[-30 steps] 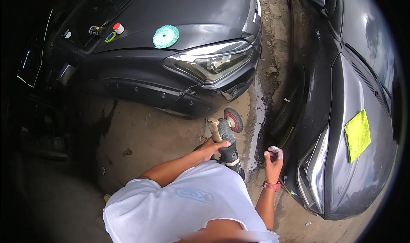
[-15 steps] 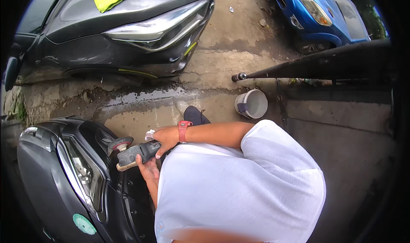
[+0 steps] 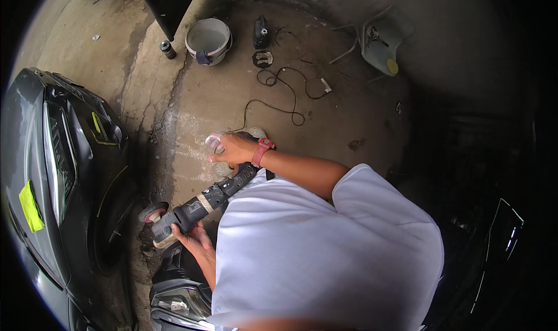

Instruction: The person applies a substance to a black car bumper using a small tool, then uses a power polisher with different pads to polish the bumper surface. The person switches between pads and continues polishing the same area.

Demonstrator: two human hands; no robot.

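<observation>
A dark power polisher (image 3: 189,213) lies slantwise in front of my white shirt, its round pad (image 3: 153,212) at the left end. My left hand (image 3: 197,238) grips it near the head, thumb on top and fingers underneath. Above the rear of the tool is my right hand (image 3: 237,149), with a red watch (image 3: 263,150) at the wrist. Its curled fingers hold a small clear, whitish plastic-looking piece (image 3: 214,141), too unclear to name. The right hand is apart from the polisher's front body.
A dark car (image 3: 35,139) with a yellow-green cloth (image 3: 31,207) stands at left; another car's headlight (image 3: 180,303) is at the bottom. On the concrete are a bucket (image 3: 189,45), a black container (image 3: 261,35) and a looping cable (image 3: 294,101). A chair (image 3: 375,49) stands far right.
My view has swung to the right, bringing the cable and chair into sight. The right hand has lifted off the polisher with the clear piece; the left still grips the tool.
</observation>
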